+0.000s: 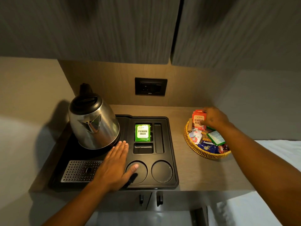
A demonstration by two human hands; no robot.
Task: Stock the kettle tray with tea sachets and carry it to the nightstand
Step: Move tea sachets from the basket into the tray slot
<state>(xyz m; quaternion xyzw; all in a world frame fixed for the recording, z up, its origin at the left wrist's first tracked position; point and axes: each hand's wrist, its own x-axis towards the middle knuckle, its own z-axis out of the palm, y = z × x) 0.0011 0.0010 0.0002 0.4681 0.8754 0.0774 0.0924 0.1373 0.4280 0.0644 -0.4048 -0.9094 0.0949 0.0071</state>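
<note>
A black kettle tray (171, 154) lies on a wooden counter, with a steel kettle (92, 123) standing on its left side. A green tea sachet (142, 132) lies in the tray's upper middle compartment. My left hand (114, 165) rests flat and open on the tray, between the kettle and the round cup recesses. At the right stands a wicker basket (200, 152) of assorted sachets. My right hand (213, 119) is over its far side, fingers closed on a few red tea sachets (197, 120) held upright.
A black wall socket (150, 86) sits on the back panel. Cabinet doors hang overhead. A perforated metal drip grate (81, 170) fills the tray's front left. Bare counter separates tray and basket. White bedding (276, 152) lies to the right.
</note>
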